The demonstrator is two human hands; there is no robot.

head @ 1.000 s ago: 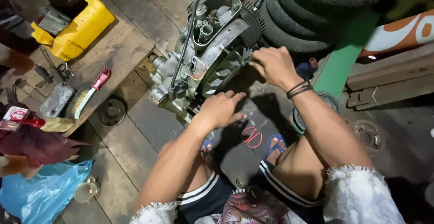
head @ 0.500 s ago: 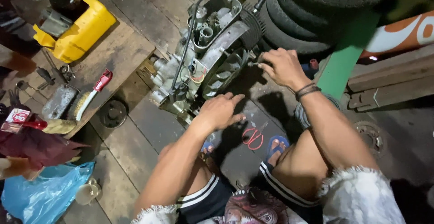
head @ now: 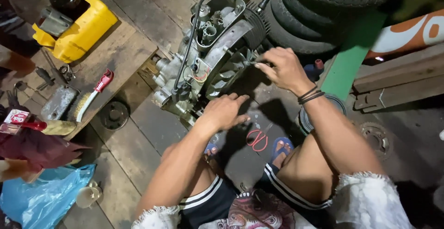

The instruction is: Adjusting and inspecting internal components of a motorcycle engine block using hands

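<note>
- Head view, looking down: one engine (head: 210,55) lies tilted on a plank floor (head: 138,132), its finned cylinder toward the tyres, one black cable looping over its top.
- Left hand (head: 225,113): one, palm down on the lower edge of the engine casing, fingers spread and flat, gripping nothing.
- Right hand (head: 283,67): one, at the engine's right side by the fins; thumb and forefinger pinched together at the casing. Whether a small part sits between them cannot be told. Two dark bands circle the wrist.
- Tyres (head: 319,11): a stack at top right, just behind the engine; at least three can be counted.
- Scissors (head: 257,139): one red-handled pair on the floor between the person's knees, just below the left hand.
- Sandals (head: 280,146): two blue ones on the feet, one partly hidden under the left forearm.
- Can (head: 76,27): one yellow can at upper left, cut open, with dark parts inside.
- Brush (head: 90,97): one wire brush with a red-and-white handle, on a raised board left of the engine.
- Disc (head: 114,114): one dark round metal disc on the floor beside the board.
- Bag (head: 41,196): one blue plastic bag at lower left.
</note>
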